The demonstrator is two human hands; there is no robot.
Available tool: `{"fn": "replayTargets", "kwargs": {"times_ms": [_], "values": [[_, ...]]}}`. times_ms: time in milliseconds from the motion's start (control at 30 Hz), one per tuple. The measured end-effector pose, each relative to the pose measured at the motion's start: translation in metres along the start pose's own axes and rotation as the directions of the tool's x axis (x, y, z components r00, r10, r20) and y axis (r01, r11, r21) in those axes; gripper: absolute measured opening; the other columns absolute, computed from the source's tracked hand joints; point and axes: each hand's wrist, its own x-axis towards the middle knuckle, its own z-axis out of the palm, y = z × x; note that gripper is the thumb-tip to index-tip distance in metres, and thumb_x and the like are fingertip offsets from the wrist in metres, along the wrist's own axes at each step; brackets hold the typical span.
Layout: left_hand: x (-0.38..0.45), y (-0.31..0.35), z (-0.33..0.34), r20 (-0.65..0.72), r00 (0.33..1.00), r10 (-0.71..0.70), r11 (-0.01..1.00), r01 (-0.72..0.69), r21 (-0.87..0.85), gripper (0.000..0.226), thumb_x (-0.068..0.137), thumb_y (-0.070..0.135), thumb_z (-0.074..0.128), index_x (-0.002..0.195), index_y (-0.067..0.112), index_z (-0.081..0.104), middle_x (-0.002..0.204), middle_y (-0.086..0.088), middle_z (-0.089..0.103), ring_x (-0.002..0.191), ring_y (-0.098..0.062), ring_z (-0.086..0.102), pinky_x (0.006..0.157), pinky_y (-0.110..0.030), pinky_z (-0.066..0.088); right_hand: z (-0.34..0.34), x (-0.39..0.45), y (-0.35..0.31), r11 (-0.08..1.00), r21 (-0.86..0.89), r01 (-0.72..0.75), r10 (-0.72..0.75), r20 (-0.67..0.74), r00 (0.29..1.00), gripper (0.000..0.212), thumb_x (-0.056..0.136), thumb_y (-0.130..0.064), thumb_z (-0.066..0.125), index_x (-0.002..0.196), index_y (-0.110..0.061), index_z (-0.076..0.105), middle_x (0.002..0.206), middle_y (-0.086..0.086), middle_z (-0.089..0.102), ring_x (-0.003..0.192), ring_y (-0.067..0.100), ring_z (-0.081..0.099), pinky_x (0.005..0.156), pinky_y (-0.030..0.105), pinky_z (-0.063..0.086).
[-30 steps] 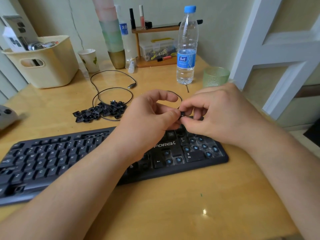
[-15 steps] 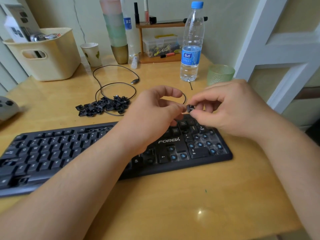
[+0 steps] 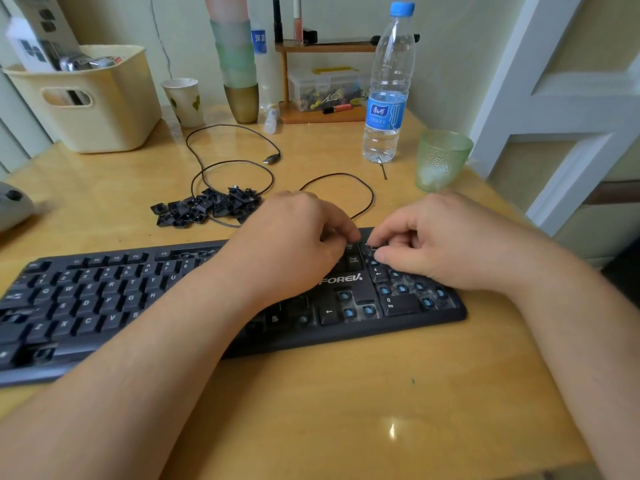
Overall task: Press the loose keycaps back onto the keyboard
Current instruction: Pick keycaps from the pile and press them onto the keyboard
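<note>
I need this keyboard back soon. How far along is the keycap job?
Done: the letter section of the keyboard looks mostly capped. In hand: the right hand pinches a keycap down at the numpad's top corner, while the left hand rests beside it. Left: many blue stems are bare around the numpad and arrows, and a pile of loose keycaps waits on the table.
</note>
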Motion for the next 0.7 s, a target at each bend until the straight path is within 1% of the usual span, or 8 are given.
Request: {"fn": "replayTargets", "kwargs": {"times_ms": [67, 133, 200, 300, 433, 500, 600, 700], "values": [[-0.0004, 0.0014, -0.0008, 0.003, 1.000, 0.006, 1.000, -0.006, -0.019, 0.025, 0.095, 0.025, 0.062, 0.105, 0.042, 0.077, 0.094, 0.011, 0.069, 0.098, -0.010, 0.058, 0.086, -0.029, 0.051, 0.0005, -0.0004, -0.0019, 1.000, -0.021, -0.004, 0.004, 0.007, 1.000, 0.010, 0.093, -0.033, 0.072, 0.102, -0.032, 0.079, 0.066, -0.004, 0.070, 0.066, 0.010, 0.062, 0.070, 0.022, 0.049], [-0.0009, 0.0029, -0.0016, 0.027, 0.999, 0.028, 0.999, -0.027, -0.027, 0.024, 0.094, 0.026, 0.063, 0.104, 0.042, 0.078, 0.092, 0.008, 0.071, 0.095, -0.010, 0.061, 0.087, -0.029, 0.051, 0.0015, -0.0009, -0.0045, 0.998, -0.059, 0.008, -0.008, 0.000, 1.000, 0.009, 0.092, -0.032, 0.073, 0.097, -0.032, 0.080, 0.063, -0.009, 0.068, 0.066, 0.006, 0.061, 0.066, 0.017, 0.046], [-0.0012, 0.0029, -0.0015, 0.052, 0.996, 0.067, 0.998, -0.066, -0.014, 0.023, 0.095, 0.027, 0.064, 0.105, 0.043, 0.078, 0.091, 0.008, 0.071, 0.098, -0.010, 0.059, 0.091, -0.025, 0.045, 0.0015, -0.0012, -0.0070, 0.997, -0.075, 0.016, -0.017, -0.009, 1.000, 0.007, 0.091, -0.031, 0.074, 0.092, -0.031, 0.081, 0.060, -0.016, 0.066, 0.065, 0.002, 0.060, 0.061, 0.014, 0.043], [-0.0011, 0.0021, -0.0007, 0.048, 0.992, 0.115, 0.993, -0.116, 0.008, 0.022, 0.094, 0.033, 0.066, 0.106, 0.046, 0.078, 0.092, 0.012, 0.069, 0.102, -0.010, 0.055, 0.090, -0.022, 0.038, 0.0002, -0.0018, -0.0076, 0.998, -0.068, 0.011, -0.011, -0.007, 1.000, 0.008, 0.091, -0.031, 0.074, 0.087, -0.031, 0.081, 0.061, -0.024, 0.064, 0.065, -0.001, 0.060, 0.059, 0.012, 0.042], [-0.0011, 0.0026, 0.0011, 0.045, 0.986, 0.158, 0.987, -0.159, 0.021, 0.018, 0.093, 0.039, 0.068, 0.105, 0.048, 0.078, 0.090, 0.012, 0.067, 0.097, -0.009, 0.056, 0.086, -0.018, 0.030, -0.0010, -0.0025, -0.0075, 0.999, -0.042, -0.006, 0.006, -0.006, 1.000, 0.009, 0.088, -0.030, 0.077, 0.080, -0.031, 0.080, 0.060, -0.025, 0.064, 0.066, -0.004, 0.060, 0.059, 0.010, 0.041], [-0.0006, 0.0027, 0.0026, 0.038, 0.985, 0.169, 0.985, -0.170, 0.038, 0.016, 0.093, 0.041, 0.069, 0.103, 0.047, 0.078, 0.090, 0.014, 0.067, 0.095, -0.008, 0.056, 0.088, -0.019, 0.033, -0.0003, -0.0015, -0.0079, 1.000, -0.014, -0.013, 0.013, -0.023, 1.000, 0.010, 0.086, -0.028, 0.080, 0.077, -0.031, 0.078, 0.061, -0.023, 0.065, 0.065, -0.004, 0.060, 0.059, 0.010, 0.042], [0.0002, 0.0023, 0.0047, 0.031, 0.987, 0.159, 0.986, -0.161, 0.042, 0.014, 0.091, 0.042, 0.069, 0.100, 0.047, 0.079, 0.090, 0.015, 0.069, 0.096, -0.010, 0.058, 0.095, -0.028, 0.044, -0.0001, -0.0006, -0.0083, 1.000, 0.006, -0.022, 0.022, -0.027, 0.999, 0.011, 0.085, -0.028, 0.081, 0.076, -0.032, 0.077, 0.065, -0.024, 0.066, 0.067, -0.003, 0.060, 0.060, 0.010, 0.042], [0.0006, 0.0020, 0.0055, 0.020, 0.988, 0.153, 0.987, -0.154, 0.049, 0.015, 0.092, 0.041, 0.069, 0.101, 0.047, 0.079, 0.088, 0.015, 0.070, 0.097, -0.013, 0.059, 0.095, -0.035, 0.049, -0.0038, -0.0018, -0.0097, 0.998, 0.012, -0.062, 0.062, 0.016, 0.998, 0.010, 0.087, -0.026, 0.078, 0.083, -0.035, 0.079, 0.070, -0.027, 0.067, 0.069, -0.006, 0.060, 0.060, 0.008, 0.042]]}}
